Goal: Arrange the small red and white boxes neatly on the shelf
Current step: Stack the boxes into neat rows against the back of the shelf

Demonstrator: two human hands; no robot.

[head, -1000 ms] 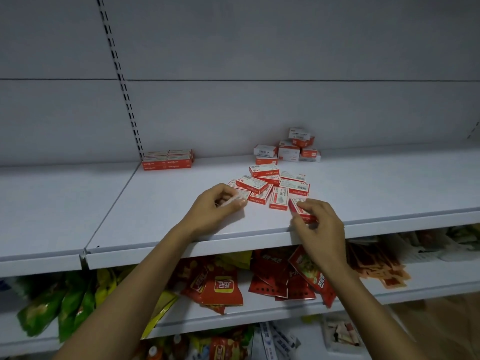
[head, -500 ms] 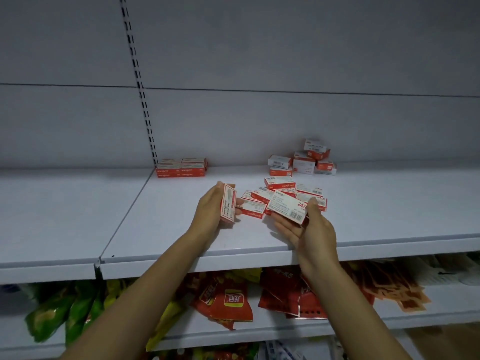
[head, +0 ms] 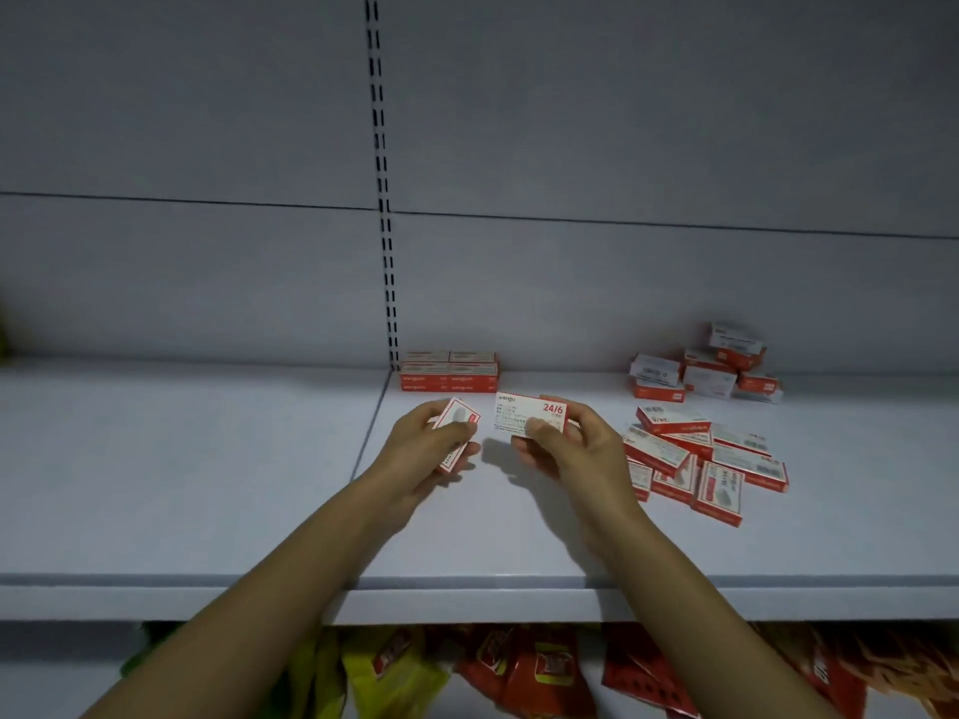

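My left hand (head: 425,451) grips a small red and white box (head: 456,425) held on edge above the white shelf (head: 259,485). My right hand (head: 565,448) holds a second box (head: 529,413), its white face marked 24/6 turned towards me. Both hands hover just in front of a neat block of stacked boxes (head: 449,372) against the back wall. A loose heap of several boxes (head: 695,454) lies on the shelf to the right of my right hand. A further jumble of boxes (head: 700,368) is piled behind it by the wall.
A slotted upright (head: 384,199) runs down the grey back panel above the neat block. A seam (head: 371,433) splits the shelf into two boards. Red and yellow snack packets (head: 519,672) fill the shelf below the front lip.
Both hands, each with its box, have moved left from the loose heap to in front of the neat block. The camera has swung left and closer.
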